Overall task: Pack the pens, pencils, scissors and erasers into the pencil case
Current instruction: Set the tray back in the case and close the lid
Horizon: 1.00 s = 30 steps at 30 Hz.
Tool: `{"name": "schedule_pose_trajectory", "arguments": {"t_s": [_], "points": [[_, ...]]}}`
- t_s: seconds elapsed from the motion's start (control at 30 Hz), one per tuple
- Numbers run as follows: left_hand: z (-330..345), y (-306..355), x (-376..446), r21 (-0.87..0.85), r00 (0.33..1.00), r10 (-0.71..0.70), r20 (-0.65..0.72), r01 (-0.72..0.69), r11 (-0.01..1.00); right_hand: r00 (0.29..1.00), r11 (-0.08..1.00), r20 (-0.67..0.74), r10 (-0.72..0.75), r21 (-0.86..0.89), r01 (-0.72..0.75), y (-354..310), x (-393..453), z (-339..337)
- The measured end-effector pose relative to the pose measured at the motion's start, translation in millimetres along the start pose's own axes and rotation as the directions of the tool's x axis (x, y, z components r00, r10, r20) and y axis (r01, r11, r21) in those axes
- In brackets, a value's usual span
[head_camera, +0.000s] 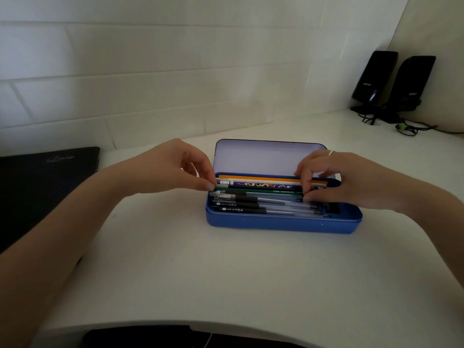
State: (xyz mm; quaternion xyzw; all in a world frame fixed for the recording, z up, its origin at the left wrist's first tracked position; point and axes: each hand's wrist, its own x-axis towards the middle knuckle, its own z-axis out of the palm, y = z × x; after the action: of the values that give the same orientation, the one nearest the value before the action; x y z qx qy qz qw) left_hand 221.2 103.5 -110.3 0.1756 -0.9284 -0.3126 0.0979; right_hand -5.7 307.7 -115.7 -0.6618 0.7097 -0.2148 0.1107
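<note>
White worktop (226, 272) against white tiled wall. Blue pencil case (281, 222) at centre, lid (263, 156) raised on far side. Packed lengthwise inside: clear black-capped pens (251, 205) in near rows, green pencil (263, 191) mid, orange pencil (251, 176) along far wall. Left hand (173, 167) at case's left end, grip pinched thumb to forefinger on green pencil's tip. Right hand (336, 179) at right end, ring on one finger, fingers curled down onto pencil ends; grip there cannot be judged. Dark laptop (42, 182) far left, two black speakers (391, 81) in far right corner.
</note>
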Motion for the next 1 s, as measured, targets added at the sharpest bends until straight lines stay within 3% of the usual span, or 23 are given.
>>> {"name": "schedule_pose_trajectory", "arguments": {"t_s": [0.43,0.9,1.0], "points": [[-1,3,-2,-0.035,0.998,0.009,0.063,-0.007,0.999,0.999,0.997,0.039,0.035,0.063,-0.038,-3,-2,-7],[3,1,-2,-0.001,0.997,-0.015,0.077,0.015,1.0,0.97,0.986,0.184,0.161,-0.061,-0.152,-8,-6,-9],[4,2,-1,0.001,0.997,-0.019,0.076,0.019,1.0,0.967,0.99,0.225,0.12,-0.101,-0.099,-11,-5,-6]]}}
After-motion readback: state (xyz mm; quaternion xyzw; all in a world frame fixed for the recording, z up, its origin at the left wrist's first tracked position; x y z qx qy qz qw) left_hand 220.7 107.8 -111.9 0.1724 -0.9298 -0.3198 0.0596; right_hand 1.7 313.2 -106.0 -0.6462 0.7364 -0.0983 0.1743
